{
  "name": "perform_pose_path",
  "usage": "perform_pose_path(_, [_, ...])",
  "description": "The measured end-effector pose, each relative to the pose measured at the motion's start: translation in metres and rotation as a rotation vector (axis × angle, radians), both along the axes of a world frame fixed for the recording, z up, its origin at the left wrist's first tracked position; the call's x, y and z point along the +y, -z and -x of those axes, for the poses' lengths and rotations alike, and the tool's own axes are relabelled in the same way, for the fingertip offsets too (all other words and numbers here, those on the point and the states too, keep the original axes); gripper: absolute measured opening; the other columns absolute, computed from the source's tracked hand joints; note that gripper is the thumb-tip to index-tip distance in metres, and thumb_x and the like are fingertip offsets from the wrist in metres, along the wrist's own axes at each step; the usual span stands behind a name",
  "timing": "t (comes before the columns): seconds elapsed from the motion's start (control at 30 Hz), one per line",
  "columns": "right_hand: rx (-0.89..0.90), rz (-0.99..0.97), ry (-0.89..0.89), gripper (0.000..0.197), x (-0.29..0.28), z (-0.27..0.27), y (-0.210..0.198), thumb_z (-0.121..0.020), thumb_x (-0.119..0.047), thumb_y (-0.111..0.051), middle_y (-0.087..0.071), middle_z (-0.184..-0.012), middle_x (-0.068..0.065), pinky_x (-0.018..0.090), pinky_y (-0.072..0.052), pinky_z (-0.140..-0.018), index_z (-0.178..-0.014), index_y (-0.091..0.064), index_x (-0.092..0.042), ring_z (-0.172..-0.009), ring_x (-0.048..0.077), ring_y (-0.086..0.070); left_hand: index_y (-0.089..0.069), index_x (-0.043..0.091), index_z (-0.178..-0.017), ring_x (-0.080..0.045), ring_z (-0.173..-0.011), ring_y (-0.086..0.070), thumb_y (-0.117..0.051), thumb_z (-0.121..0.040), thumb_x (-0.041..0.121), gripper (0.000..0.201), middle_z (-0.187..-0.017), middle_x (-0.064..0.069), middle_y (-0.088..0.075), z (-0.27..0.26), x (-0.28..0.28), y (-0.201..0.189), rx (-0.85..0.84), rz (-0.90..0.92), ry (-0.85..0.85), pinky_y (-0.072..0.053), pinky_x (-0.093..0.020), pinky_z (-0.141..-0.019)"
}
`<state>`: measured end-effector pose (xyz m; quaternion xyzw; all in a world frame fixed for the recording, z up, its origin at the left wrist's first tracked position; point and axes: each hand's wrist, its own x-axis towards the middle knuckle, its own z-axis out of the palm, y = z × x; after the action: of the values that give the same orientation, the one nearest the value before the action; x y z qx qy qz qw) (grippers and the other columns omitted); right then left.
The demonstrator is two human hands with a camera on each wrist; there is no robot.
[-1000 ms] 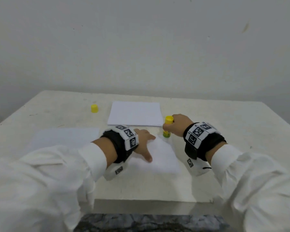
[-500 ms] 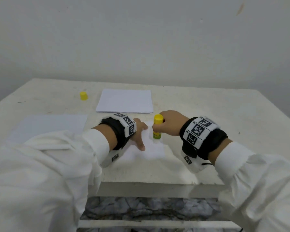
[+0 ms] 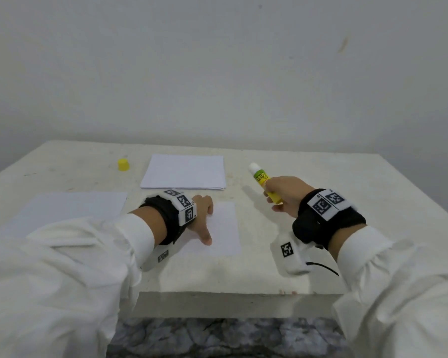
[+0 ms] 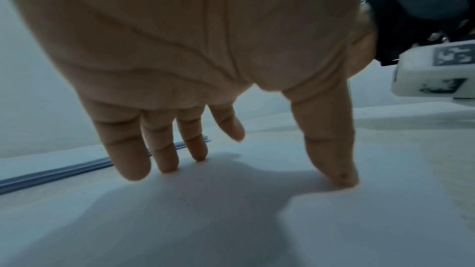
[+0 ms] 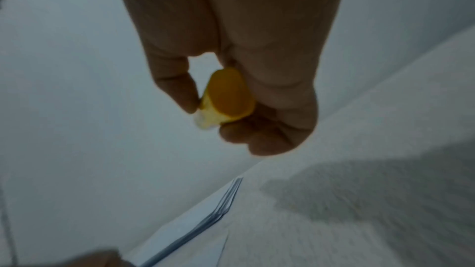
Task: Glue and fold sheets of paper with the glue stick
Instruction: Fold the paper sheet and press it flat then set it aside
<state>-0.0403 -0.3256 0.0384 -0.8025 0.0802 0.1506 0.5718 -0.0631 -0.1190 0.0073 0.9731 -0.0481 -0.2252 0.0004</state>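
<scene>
A small white sheet of paper (image 3: 224,228) lies flat near the table's front edge. My left hand (image 3: 203,215) presses it down with straight fingers (image 4: 164,157) and the thumb tip (image 4: 342,176). My right hand (image 3: 282,193) is raised to the right of the sheet and grips the yellow glue stick (image 3: 265,183), uncapped, its white tip pointing up and to the far left. In the right wrist view the glue stick's yellow base (image 5: 227,93) faces the camera between thumb and fingers.
A stack of white paper (image 3: 184,175) lies at the back centre, its edge (image 4: 56,174) beyond my left fingers. The yellow cap (image 3: 123,164) stands at the back left. Another sheet (image 3: 70,205) lies at the left. The white table (image 3: 373,202) ends close in front.
My right hand has lifted the glue stick off the small sheet, swung it to the right and tilted its tip upward. My left hand keeps pressing the sheet.
</scene>
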Motion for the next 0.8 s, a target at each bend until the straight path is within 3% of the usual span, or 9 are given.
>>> perform_pose_path(0.1, [0.083,0.057,0.135,0.012,0.000,-0.016,0.007,-0.089,-0.021,-0.053,-0.049,-0.090,0.009,0.033,-0.039,-0.074,-0.085,-0.050,-0.010,-0.080,0.023,-0.047,-0.053,0.022,-0.112,-0.022,-0.104,-0.053,-0.074,-0.067,0.055,0.059,-0.124,0.000,-0.043,0.002,0.000,0.001,0.007,-0.069,0.059,-0.048,-0.038,-0.093])
perform_pose_path(0.17, [0.033,0.241,0.050,0.015,0.000,-0.023,0.007,-0.094,-0.024,-0.050,-0.049,-0.101,0.012,0.028,-0.037,-0.074,-0.095,-0.052,-0.009,-0.088,0.025,-0.044,-0.053,0.027,-0.108,-0.021,-0.106,-0.050,-0.069,-0.068,0.059,0.054,-0.122,0.003,-0.043,0.002,0.001,0.002,0.005,-0.125,0.105,-0.045,-0.039,-0.092])
perform_pose_path(0.23, [-0.052,0.390,-0.005,0.022,0.000,-0.030,0.008,-0.095,-0.022,-0.053,-0.058,-0.113,0.016,0.026,-0.035,-0.072,-0.111,-0.058,-0.008,-0.091,0.025,-0.049,-0.051,0.032,-0.105,-0.020,-0.108,-0.044,-0.065,-0.068,0.062,0.050,-0.121,0.006,-0.046,0.001,0.003,0.003,-0.017,-0.177,0.138,-0.040,-0.038,-0.093])
perform_pose_path(0.3, [-0.066,0.474,-0.023,0.032,0.000,-0.034,0.009,-0.092,-0.018,-0.060,-0.060,-0.123,0.015,0.027,-0.038,-0.080,-0.121,-0.058,-0.005,-0.104,0.028,-0.056,-0.051,0.034,-0.106,-0.020,-0.111,-0.040,-0.065,-0.069,0.060,0.047,-0.121,0.008,-0.046,0.000,0.005,0.004,-0.026,-0.187,0.151,-0.035,-0.038,-0.093])
perform_pose_path(0.37, [-0.032,0.575,-0.008,0.037,0.001,-0.035,0.008,-0.089,-0.013,-0.064,-0.058,-0.126,0.015,0.031,-0.041,-0.090,-0.124,-0.056,-0.002,-0.115,0.030,-0.054,-0.052,0.035,-0.111,-0.020,-0.114,-0.038,-0.066,-0.071,0.055,0.047,-0.125,0.009,-0.045,-0.001,0.008,0.005,-0.024,-0.164,0.152,-0.033,-0.038,-0.093])
perform_pose_path(0.57, [0.004,0.714,-0.027,0.041,0.008,-0.044,0.005,-0.084,-0.011,-0.069,-0.059,-0.123,0.018,0.036,-0.043,-0.092,-0.121,-0.056,0.000,-0.114,0.033,-0.056,-0.052,0.028,-0.120,-0.021,-0.117,-0.041,-0.072,-0.074,0.040,0.051,-0.139,0.005,-0.028,0.002,0.016,0.010,-0.007,0.004,0.093,-0.037,-0.030,-0.087])
perform_pose_path(0.67, [0.033,0.777,-0.058,0.034,0.007,-0.047,0.008,-0.081,-0.014,-0.072,-0.061,-0.119,0.015,0.036,-0.046,-0.093,-0.112,-0.059,-0.005,-0.110,0.032,-0.059,-0.053,0.028,-0.121,-0.021,-0.114,-0.044,-0.074,-0.074,0.038,0.053,-0.134,0.002,-0.027,0.002,0.020,0.010,-0.015,0.038,0.092,-0.041,-0.031,-0.089])
perform_pose_path(0.73, [0.093,0.902,-0.091,0.019,0.004,-0.041,0.011,-0.077,-0.020,-0.075,-0.058,-0.113,0.007,0.034,-0.046,-0.096,-0.085,-0.057,-0.018,-0.110,0.028,-0.059,-0.052,0.032,-0.122,-0.021,-0.115,-0.043,-0.073,-0.073,0.041,0.053,-0.132,0.003,-0.034,0.001,0.022,0.009,-0.014,0.032,0.118,-0.041,-0.034,-0.094])
perform_pose_path(0.8, [0.154,1.023,-0.142,0.030,0.004,-0.036,0.011,-0.077,-0.022,-0.074,-0.050,-0.104,0.002,0.031,-0.047,-0.094,-0.066,-0.046,-0.025,-0.107,0.025,-0.058,-0.050,0.036,-0.122,-0.021,-0.118,-0.038,-0.070,-0.073,0.046,0.054,-0.129,0.004,-0.042,0.001,0.025,0.009,-0.027,-0.006,0.159,-0.037,-0.038,-0.097])
